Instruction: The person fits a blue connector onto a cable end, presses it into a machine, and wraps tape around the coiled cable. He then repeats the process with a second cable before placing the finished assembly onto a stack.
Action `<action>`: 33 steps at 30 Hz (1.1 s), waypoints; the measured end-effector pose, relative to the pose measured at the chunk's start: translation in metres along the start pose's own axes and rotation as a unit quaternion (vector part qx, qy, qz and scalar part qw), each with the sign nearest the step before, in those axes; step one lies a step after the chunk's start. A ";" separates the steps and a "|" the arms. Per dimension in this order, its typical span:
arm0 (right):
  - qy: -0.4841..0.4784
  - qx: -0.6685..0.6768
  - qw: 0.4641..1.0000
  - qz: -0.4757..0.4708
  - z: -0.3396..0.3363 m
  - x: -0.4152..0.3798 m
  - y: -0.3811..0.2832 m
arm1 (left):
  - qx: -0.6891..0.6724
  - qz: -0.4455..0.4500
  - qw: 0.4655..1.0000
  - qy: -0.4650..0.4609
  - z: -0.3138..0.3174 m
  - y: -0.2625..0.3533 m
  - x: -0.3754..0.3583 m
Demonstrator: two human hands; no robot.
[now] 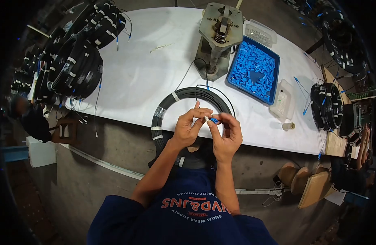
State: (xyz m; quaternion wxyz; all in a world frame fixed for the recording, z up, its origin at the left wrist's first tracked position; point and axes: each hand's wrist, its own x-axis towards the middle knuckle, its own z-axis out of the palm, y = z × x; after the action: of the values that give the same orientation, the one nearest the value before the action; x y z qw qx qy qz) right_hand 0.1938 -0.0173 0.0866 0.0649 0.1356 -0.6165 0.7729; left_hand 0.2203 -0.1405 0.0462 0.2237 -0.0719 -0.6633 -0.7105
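The left hand pinches a small white connector piece; the right hand grips a bright blue connector housing, its long axis roughly crosswise, one end facing leftward.

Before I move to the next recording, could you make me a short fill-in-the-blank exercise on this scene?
1. At the left hand and right hand, a small white piece shows next to a ____ one.
2. Of the two hands, the one nearer the tray is the ____ one.
3. The cable coil just behind the hands is coloured ____.
4. In the picture, the metal press stands to the ____ of the tray.

Missing words: blue; right; black; left.
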 end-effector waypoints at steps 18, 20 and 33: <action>-0.054 -0.071 0.993 -0.079 -0.006 -0.002 0.022 | -0.015 -0.012 1.000 -0.003 -0.004 -0.009 -0.006; -0.072 -0.067 0.992 -0.072 -0.008 -0.003 0.022 | -0.025 -0.017 1.000 0.005 -0.003 -0.007 -0.004; -0.068 -0.019 0.995 -0.065 -0.001 -0.010 0.024 | -0.023 -0.011 1.000 -0.012 -0.001 -0.004 0.000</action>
State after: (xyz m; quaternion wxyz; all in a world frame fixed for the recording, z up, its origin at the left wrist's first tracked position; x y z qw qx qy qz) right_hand 0.1965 -0.0209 0.0615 0.0751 0.2262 -0.6239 0.7443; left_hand 0.2185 -0.1415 0.0425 0.2069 -0.0782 -0.6502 -0.7269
